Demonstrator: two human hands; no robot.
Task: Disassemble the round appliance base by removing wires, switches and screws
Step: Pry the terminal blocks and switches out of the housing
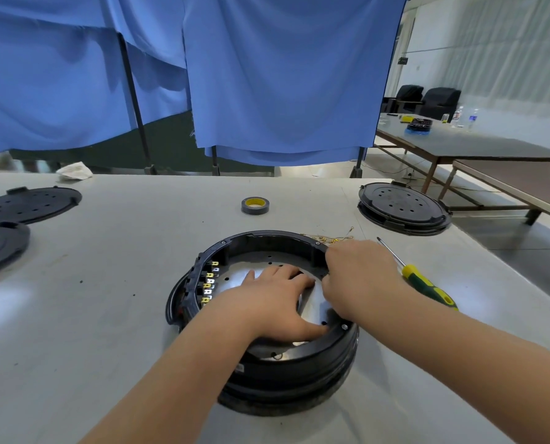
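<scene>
A round black appliance base point(286, 376) lies on the grey table in front of me, its shiny metal plate point(238, 275) facing up. A row of switches with yellow and white terminals point(210, 280) lines its left inner wall. My left hand point(267, 302) lies inside the base, fingers spread flat on the plate. My right hand point(360, 280) reaches in at the right rim with its fingers curled down; whatever they hold is hidden. A bundle of thin yellow wires point(331, 239) lies just behind the base.
A green-and-yellow screwdriver point(424, 282) lies to the right of the base. A tape roll point(255, 205) sits behind it. Black round covers lie at the far left point(30, 205) and far right point(401, 206). Blue curtains hang past the table's far edge.
</scene>
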